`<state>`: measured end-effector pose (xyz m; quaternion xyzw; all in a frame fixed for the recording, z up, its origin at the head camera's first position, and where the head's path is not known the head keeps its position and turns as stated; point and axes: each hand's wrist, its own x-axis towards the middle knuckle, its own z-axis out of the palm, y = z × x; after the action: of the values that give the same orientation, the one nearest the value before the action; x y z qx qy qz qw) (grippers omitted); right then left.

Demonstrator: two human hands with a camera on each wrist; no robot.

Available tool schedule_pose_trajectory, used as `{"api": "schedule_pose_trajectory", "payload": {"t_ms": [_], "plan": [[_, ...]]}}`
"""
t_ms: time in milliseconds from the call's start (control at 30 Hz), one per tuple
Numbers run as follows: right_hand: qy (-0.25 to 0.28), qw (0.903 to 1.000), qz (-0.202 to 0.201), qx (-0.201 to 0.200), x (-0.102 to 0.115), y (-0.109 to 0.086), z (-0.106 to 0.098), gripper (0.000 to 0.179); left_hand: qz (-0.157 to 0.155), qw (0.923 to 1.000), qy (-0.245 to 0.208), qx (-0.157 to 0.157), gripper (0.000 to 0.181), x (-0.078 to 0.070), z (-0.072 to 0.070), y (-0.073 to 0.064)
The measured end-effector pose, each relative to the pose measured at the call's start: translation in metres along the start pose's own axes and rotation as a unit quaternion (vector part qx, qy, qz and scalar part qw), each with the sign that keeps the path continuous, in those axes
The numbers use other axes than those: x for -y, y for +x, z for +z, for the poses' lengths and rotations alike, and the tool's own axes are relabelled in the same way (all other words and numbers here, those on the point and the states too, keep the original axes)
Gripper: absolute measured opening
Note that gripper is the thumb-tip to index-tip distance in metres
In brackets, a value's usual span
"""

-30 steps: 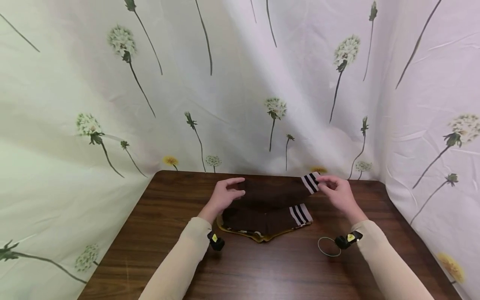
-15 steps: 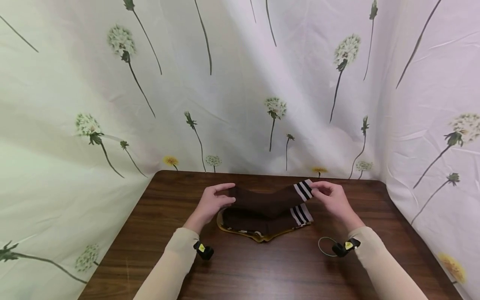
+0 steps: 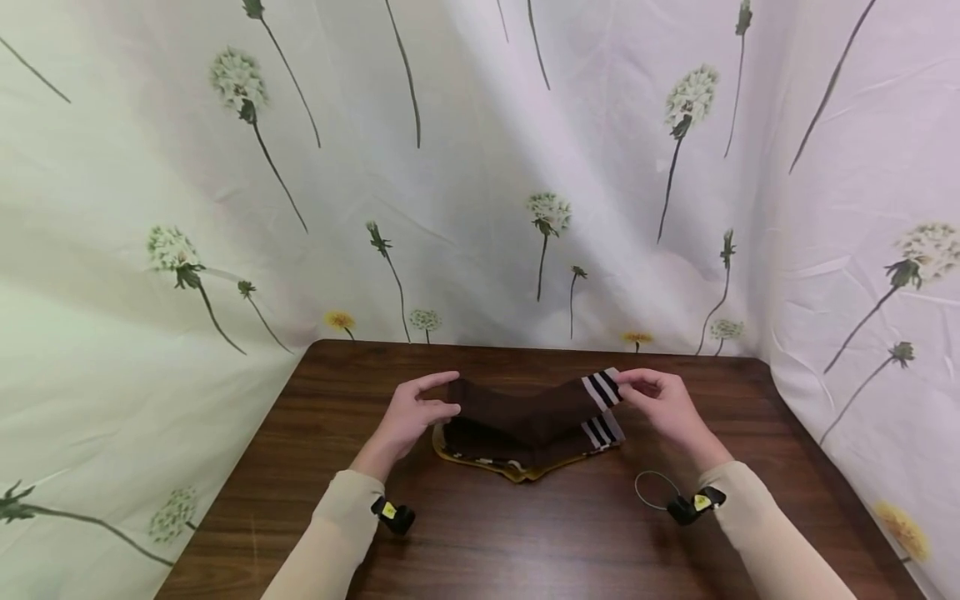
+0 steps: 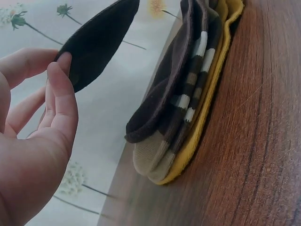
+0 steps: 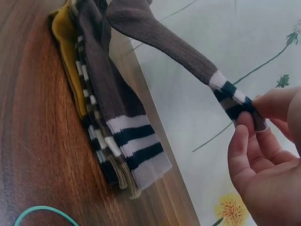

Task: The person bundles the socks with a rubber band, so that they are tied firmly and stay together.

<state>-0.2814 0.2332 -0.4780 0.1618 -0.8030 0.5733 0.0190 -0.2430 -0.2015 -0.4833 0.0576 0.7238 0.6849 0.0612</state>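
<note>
A dark brown sock [image 3: 525,408] with a striped cuff hangs level between both hands, just above a stack of socks. My left hand [image 3: 405,419] pinches its toe end; in the left wrist view thumb and fingers meet on the dark toe. Its striped cuff [image 5: 230,96] is pinched by my right hand [image 3: 663,408]. Below lies the stack: a matching brown sock [image 5: 127,94] on top, patterned socks [image 4: 188,89] with beige toes under it, and a yellow sock [image 4: 207,127] at the bottom. The held sock partly hides the stack in the head view.
The stack lies on a dark wooden table [image 3: 525,542]. A white curtain with dandelion prints [image 3: 480,167] hangs close behind the table's far edge. A thin green loop [image 3: 651,490] shows by the right wrist camera [image 3: 693,504].
The held sock has come down and toward me, from behind the stack to over it. Both hands moved with it, the left one also leftward. The stack stays put.
</note>
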Motion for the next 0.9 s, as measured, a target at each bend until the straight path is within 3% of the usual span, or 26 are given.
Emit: {"api": "schedule_pose_trajectory", "payload": {"t_ms": [200, 467, 700, 900], "plan": [[-0.004, 0.9998, -0.019, 0.008, 0.003, -0.006, 0.001, 0.024, -0.001, 0.9999, -0.007, -0.011, 0.058, -0.001, -0.003, -0.008], [0.007, 0.9996, -0.029, 0.005, 0.005, -0.012, -0.001, 0.018, -0.002, 0.9999, -0.014, 0.003, 0.059, -0.001, -0.008, -0.017], [0.028, 0.9993, -0.003, 0.025, 0.011, -0.018, -0.003, 0.024, -0.013, 0.9992, -0.036, 0.014, 0.061, 0.000, -0.010, -0.022], [0.037, 0.9980, 0.017, 0.048, 0.001, -0.022, 0.003, 0.027, -0.029, 0.9988, -0.037, 0.015, 0.063, 0.011, -0.009, -0.022]]}}
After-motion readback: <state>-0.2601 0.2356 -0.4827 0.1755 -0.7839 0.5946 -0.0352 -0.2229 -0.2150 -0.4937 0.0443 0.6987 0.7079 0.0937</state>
